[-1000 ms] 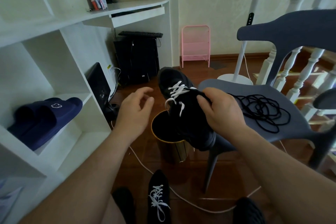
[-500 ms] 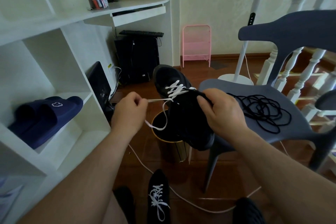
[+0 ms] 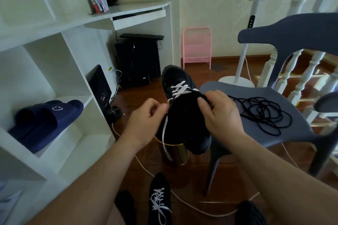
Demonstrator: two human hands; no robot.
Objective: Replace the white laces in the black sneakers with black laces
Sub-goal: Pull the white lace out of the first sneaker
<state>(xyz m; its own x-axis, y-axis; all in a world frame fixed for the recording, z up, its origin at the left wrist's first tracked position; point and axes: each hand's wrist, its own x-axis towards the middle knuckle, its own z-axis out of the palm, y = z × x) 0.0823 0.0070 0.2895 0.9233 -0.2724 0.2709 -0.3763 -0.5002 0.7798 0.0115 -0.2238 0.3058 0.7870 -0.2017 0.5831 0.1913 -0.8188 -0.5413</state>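
While half a second ago the left hand held a stretch of white lace pulled out taut to the left, in the head view that hand now sits closer to the shoe at frame centre, its fingers curled and apparently pinching the lace where it leaves the upper eyelets; the freed end hangs straight down past the gold-rimmed bin below. The right hand has kept its grip, fingers curled around the collar of the held black sneaker, toe pointing away. Judging by this, the top crossing has been drawn out and the next is being reached for, while several white rows remain. The black laces lie tangled on the grey chair seat, centre right, untouched. A second black sneaker, laced white, stands on the floor at bottom centre.
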